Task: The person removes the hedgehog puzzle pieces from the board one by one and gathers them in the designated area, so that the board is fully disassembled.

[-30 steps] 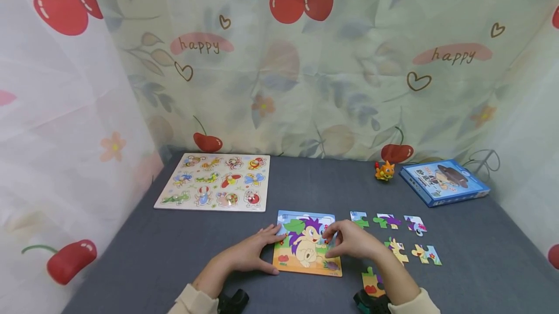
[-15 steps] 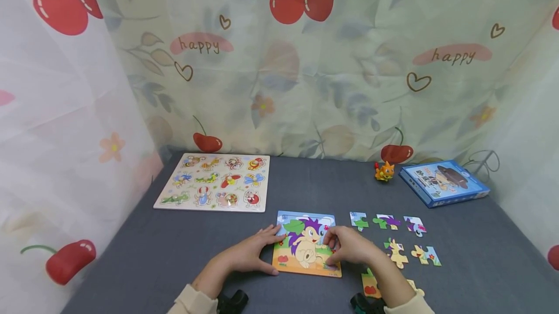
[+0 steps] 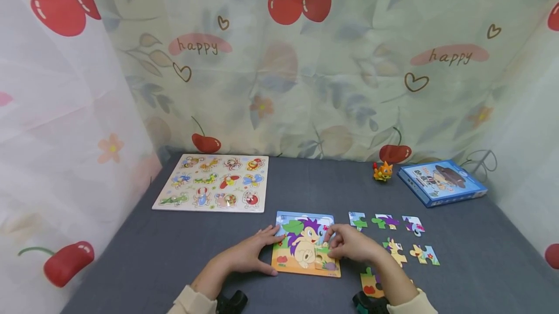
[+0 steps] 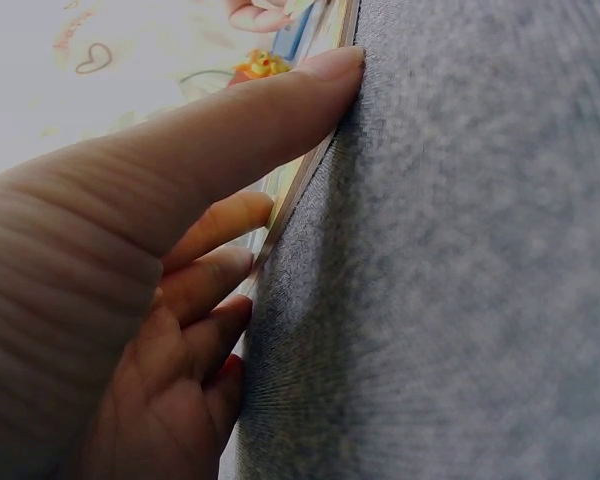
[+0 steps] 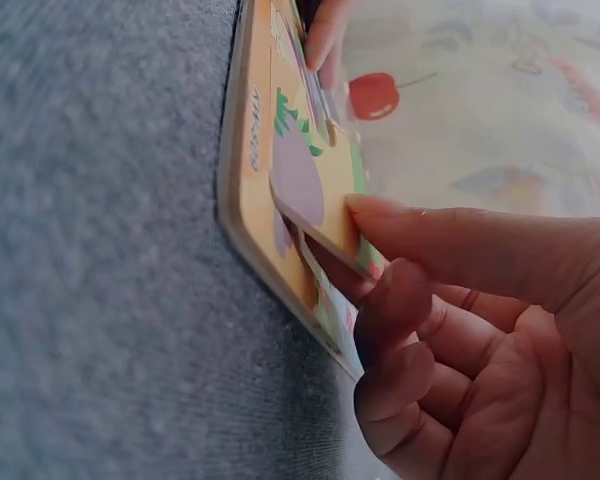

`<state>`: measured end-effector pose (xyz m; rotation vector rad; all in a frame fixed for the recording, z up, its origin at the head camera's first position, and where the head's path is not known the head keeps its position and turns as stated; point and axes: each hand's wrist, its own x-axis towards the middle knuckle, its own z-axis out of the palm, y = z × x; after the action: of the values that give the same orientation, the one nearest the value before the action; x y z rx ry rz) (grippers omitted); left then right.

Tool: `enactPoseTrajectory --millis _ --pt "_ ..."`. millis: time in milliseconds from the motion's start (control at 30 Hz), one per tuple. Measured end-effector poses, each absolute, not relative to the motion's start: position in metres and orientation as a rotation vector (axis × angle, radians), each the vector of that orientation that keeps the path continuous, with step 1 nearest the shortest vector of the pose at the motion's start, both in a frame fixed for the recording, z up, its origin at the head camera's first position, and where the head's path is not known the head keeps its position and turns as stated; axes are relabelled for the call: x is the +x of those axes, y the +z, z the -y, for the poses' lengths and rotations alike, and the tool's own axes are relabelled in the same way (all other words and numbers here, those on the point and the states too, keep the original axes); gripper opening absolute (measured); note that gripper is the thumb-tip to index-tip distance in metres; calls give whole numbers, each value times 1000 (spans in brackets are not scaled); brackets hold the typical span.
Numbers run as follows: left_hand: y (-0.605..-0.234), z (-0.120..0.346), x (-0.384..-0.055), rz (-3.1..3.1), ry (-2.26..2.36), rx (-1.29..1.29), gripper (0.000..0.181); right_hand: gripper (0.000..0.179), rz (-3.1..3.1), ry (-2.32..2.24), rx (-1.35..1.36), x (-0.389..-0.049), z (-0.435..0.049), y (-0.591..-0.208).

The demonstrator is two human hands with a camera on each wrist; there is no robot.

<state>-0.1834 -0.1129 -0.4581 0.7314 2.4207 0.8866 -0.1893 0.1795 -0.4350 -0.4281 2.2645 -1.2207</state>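
Observation:
A framed jigsaw puzzle board (image 3: 288,269) with a purple-haired hedgehog picture lies flat on the table in the head view. My left hand (image 3: 256,251) rests at its left side, fingers on the picture and thumb along the near corner; in the left wrist view the thumb (image 4: 250,130) lies against the board's edge. My right hand (image 3: 353,243) pinches a jigsaw piece (image 3: 324,261) between thumb and fingers over the board's lower right corner. The right wrist view has this piece (image 5: 330,195), with a purple-grey shape and green leaves, tilted, its near edge raised above the board.
Several loose jigsaw pieces (image 3: 395,252) lie right of the board, one (image 3: 370,282) near the right forearm. Behind are an insect puzzle board (image 3: 183,206), a small orange toy figure (image 3: 383,172) and a blue box (image 3: 445,183). Patterned cloth (image 3: 244,86) walls the table in.
The jigsaw piece in my right hand now shows raised over the lower right corner of the board. My right hand shifted only slightly there; the left hand stays in place.

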Motion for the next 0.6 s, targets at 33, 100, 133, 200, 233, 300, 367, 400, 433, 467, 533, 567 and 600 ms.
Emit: enactPoseTrajectory --millis 33,100,133,200,233,300,367,400,433,467,533,567,600 --pt "-458 113 -184 -2421 886 730 78 22 -2253 -1230 -417 -190 -180 -436" --pt "-458 113 -184 -2419 887 726 78 22 -2239 -1244 -401 -190 -181 -436" --pt "-458 113 -184 -2420 884 722 78 21 -2237 -1248 -392 -190 -181 -436" --pt "-458 113 -184 -2421 883 718 78 21 -2237 -1254 -383 -190 -181 -435" --pt "-458 114 -184 -2421 881 715 78 21 -2235 -1257 -380 -190 -181 -434" --pt "-458 114 -184 -2420 881 714 78 21 -2234 -1262 -388 -189 -182 -433" --pt "-458 114 -184 -2418 880 712 78 21 -2225 -1274 -393 -189 -183 -432" --pt "-458 114 -184 -2419 880 713 78 21 -2218 -1280 -395 -189 -184 -431" --pt "-458 114 -184 -2418 879 713 78 21 -2213 -1283 -393 -189 -186 -430" --pt "-459 114 -184 -2419 879 713 78 22 -2212 -1284 -392 -189 -187 -430" --pt "-459 114 -184 -2421 875 713 78 22 -2206 -1290 -381 -189 -190 -428" --pt "-459 114 -184 -2422 875 714 77 22 -2208 -1290 -380 -189 -192 -427" --pt "-459 113 -184 -2424 873 714 77 22 -2210 -1291 -379 -189 -193 -427"
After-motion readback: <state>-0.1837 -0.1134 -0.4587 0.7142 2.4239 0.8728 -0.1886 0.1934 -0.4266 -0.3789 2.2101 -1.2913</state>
